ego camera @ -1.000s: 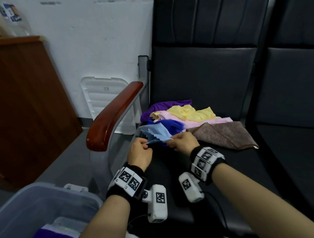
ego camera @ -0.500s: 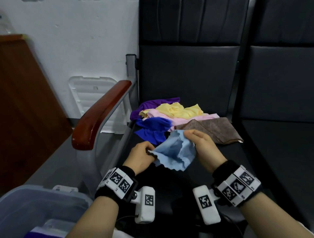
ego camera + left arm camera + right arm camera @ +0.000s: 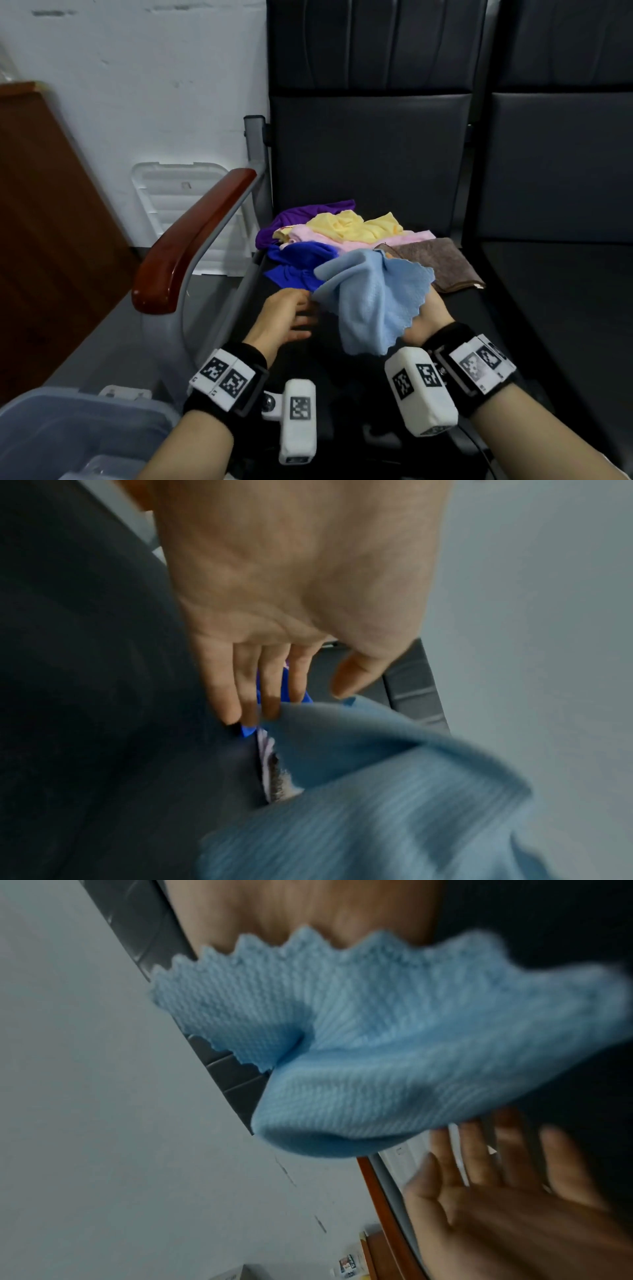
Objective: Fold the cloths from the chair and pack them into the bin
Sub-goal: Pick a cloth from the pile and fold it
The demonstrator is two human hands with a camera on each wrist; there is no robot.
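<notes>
Clear plastic bin (image 3: 51, 421) is seen at lower left, with its white lid (image 3: 178, 202) leaned on the wall behind the wooden armrest (image 3: 191, 240). Left hand (image 3: 284, 318) is released: fingers (image 3: 270, 685) are kept straight and slack, nothing is grasped, tips just at the edge of the light blue cloth (image 3: 373, 298). That cloth, zigzag-edged, is held up over the black chair seat (image 3: 513, 308) and draped over the right hand (image 3: 428, 318); the right fingers are hidden under it, so the grip itself cannot be told. Behind it, the remaining cloths are piled on the seat: purple (image 3: 301, 216), royal blue (image 3: 298, 263), yellow (image 3: 356, 226), pink (image 3: 363, 241), brown (image 3: 442, 263). No readable brand or writing is seen; only square black-and-white markers on the wrist bands (image 3: 222, 377).
</notes>
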